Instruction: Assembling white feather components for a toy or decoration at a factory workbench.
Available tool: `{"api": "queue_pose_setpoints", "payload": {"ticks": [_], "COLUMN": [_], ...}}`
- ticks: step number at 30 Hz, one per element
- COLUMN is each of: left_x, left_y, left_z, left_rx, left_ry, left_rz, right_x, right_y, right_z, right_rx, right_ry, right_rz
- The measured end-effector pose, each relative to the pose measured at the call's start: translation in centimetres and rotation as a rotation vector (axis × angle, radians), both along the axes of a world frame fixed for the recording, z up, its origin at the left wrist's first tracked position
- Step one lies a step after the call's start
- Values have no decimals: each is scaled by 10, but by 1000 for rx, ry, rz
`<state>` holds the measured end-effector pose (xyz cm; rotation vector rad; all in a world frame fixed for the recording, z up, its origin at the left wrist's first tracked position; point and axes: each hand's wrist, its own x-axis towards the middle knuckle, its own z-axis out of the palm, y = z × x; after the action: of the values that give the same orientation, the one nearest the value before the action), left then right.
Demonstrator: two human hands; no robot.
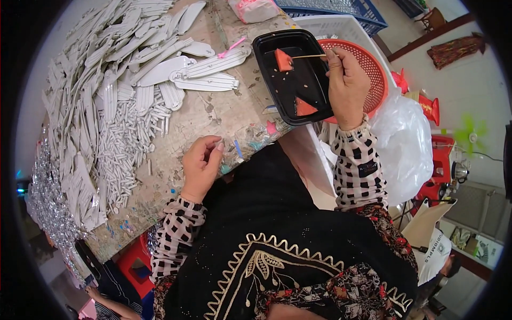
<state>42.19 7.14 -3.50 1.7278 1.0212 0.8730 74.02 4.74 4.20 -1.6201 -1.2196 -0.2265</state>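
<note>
My right hand [348,88] pinches a thin wooden skewer [309,56] over a black plastic tray [264,80]. At the skewer's far end is a chunk of watermelon [283,60], inside the tray's outline. Another watermelon piece [305,107] lies at the tray's near end, and a few seeds are scattered on its bottom. The tray sits at the table's right edge, beside a red perforated basket [380,74]. Loosely curled at the table's front edge, my left hand [200,165] shows nothing between its fingers. A small blue strip [238,149] lies just right of it.
White flat plastic pieces [128,40] are heaped on the left of the paint-stained table [213,114], with small white tubes [125,154] in front. A clear plastic bag [408,141] hangs at right. Blue crates [368,13] stand at the back; another person's arm [109,301] shows lower left.
</note>
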Motion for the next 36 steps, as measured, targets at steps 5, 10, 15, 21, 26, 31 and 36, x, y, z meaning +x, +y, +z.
{"api": "queue_pose_setpoints", "payload": {"ticks": [5, 10, 15, 21, 26, 31, 36], "left_x": [-2, -3, -5, -4, -7, -8, -8], "left_y": [-1, -2, -5, -5, -5, -4, -5], "left_z": [4, 5, 4, -1, -4, -1, 2], "left_rx": [7, 30, -1, 22, -7, -19, 8], "left_ry": [18, 16, 47, 13, -7, -17, 2], "left_rz": [7, 6, -6, 15, 20, 20, 9], "right_x": [-7, -5, -9, -14, -19, -19, -9], "right_y": [-6, -8, 0, 9, 13, 17, 19], "right_z": [11, 4, 2, 10, 12, 6, 2], "right_rx": [-10, -16, 16, -7, -45, -76, -76], "right_ry": [46, 33, -28, -154, -206, -210, 294], "right_rz": [14, 42, 75, 57, 64, 41, 110]}}
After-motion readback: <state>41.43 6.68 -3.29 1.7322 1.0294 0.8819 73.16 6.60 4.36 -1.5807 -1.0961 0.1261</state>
